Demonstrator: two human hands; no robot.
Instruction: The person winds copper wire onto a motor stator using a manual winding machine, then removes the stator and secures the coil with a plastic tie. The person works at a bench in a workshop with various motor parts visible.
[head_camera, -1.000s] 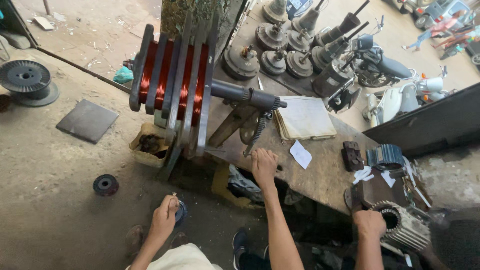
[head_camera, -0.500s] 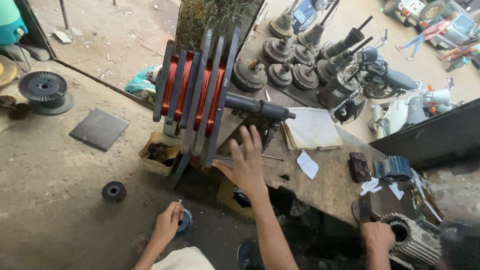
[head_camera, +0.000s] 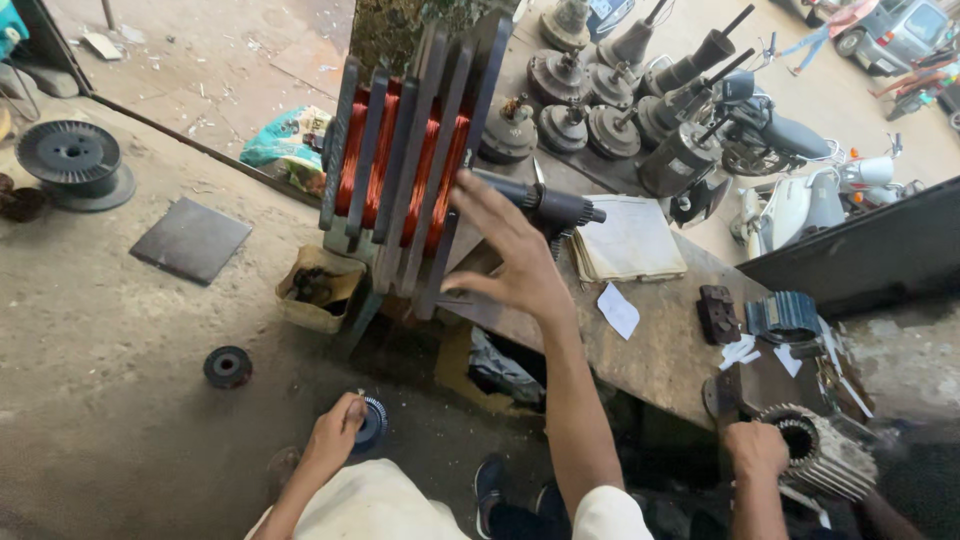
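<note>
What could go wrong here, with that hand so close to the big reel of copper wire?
1. The right hand lies open, fingers spread against the slatted frame wound with copper wire. If the frame turned, a finger could probably get pinched between the slats.
2. The left hand grips a small spool low by the floor, away from where the person is looking. It might slip or snag unnoticed.

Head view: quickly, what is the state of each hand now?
Left hand: closed on small round dark spool.
Right hand: open, at grey frame wound with copper wire.
</note>
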